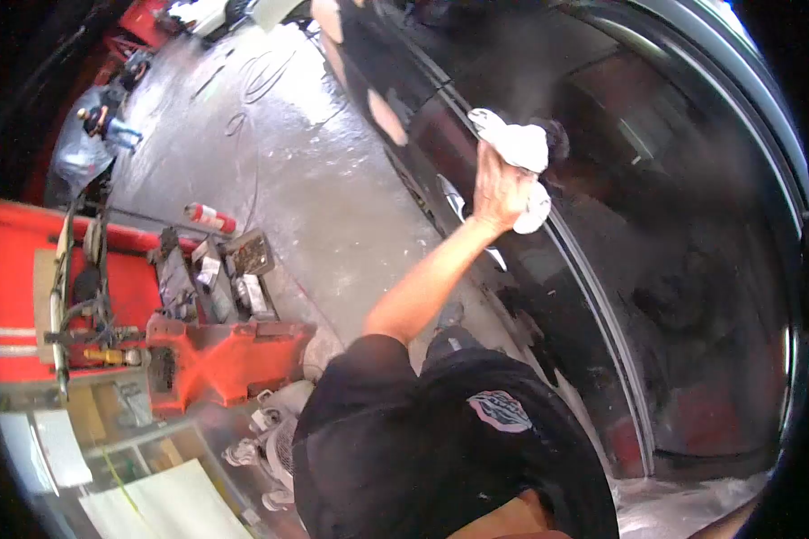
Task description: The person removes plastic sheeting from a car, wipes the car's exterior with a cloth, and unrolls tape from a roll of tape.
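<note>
Closest to me is the person's black T-shirt [422,431], its printed badge [501,411] facing up, and a dark shoe [451,314] planted on the floor beyond it. From the left sleeve a bare arm stretches across to the car, where the left hand [501,190] has its fingers closed around a bunched white cloth [521,148]. The cloth sits against the black car [692,278], right by the long trim strip [593,287] edging the dark glass, and bulges out on both sides of the grip. The right hand is out of sight, so I can't tell what its fingers are doing.

Just beside the hand is a shiny door handle [452,196] (the wrist passes near its edge). The gap between body and car is narrow. Over on the other side, a red part [229,359] and a parts bin [250,253] crowd the floor, with a red cylinder [210,218] near them. Farther off, the grey floor [333,193] opens wide, crossed only by a looped hose [265,81].
</note>
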Demonstrator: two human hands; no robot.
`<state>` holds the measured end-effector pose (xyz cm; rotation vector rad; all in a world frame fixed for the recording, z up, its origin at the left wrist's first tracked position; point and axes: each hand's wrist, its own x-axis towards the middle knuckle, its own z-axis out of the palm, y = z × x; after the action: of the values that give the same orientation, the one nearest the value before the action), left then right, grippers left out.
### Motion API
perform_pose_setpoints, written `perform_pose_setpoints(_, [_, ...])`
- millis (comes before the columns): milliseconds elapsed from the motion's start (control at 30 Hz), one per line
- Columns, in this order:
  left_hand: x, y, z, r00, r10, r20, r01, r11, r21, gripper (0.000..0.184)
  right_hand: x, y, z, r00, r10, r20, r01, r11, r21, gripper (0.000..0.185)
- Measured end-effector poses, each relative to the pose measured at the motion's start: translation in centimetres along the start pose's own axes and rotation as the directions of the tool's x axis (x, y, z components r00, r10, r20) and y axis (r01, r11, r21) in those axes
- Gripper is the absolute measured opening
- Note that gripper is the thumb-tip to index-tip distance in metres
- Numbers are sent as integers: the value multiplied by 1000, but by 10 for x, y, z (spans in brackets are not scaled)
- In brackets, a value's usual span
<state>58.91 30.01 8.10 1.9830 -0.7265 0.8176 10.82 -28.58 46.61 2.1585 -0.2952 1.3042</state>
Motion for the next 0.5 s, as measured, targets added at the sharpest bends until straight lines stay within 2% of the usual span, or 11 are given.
perform_pose_setpoints(33, [12,1,-10,998,53,37,-54,998,16,48,2,1,-1,1000,-5,5,5,1000,6,37])
perform_pose_setpoints(100, [18,-1,-16,999,34,2,-34,987,-154,41,7,1,-3,1000,-15,19,14,1000,16,37])
perform_pose_setpoints(133, [0,-3,6,992,-125,-22,118,971,-206,38,10,3,1,1000,-22,21,22,999,23,37])
perform_pose_setpoints(200, [-13,24,16,978,-201,-54,178,943,-280,38,13,-1,-6,999,-24,26,24,1000,16,38])
perform_pose_setpoints(233, [-22,41,21,990,-131,-50,122,981,-148,42,14,-3,-5,999,-26,34,25,1000,19,38])
perform_pose_setpoints(300, [-34,72,12,995,21,93,-13,996,-86,50,13,-2,-9,998,-28,49,28,1000,4,39])
perform_pose_setpoints(367, [-40,76,3,992,-31,120,71,935,-348,56,10,2,-18,997,-41,58,42,999,-15,39])
perform_pose_setpoints(400, [-34,67,1,993,-48,112,89,912,-400,52,10,5,-20,997,-46,65,47,999,-16,39])
perform_pose_setpoints(500, [38,25,-20,984,-152,-90,127,962,-241,40,4,1,-28,996,-69,61,70,997,-20,40])
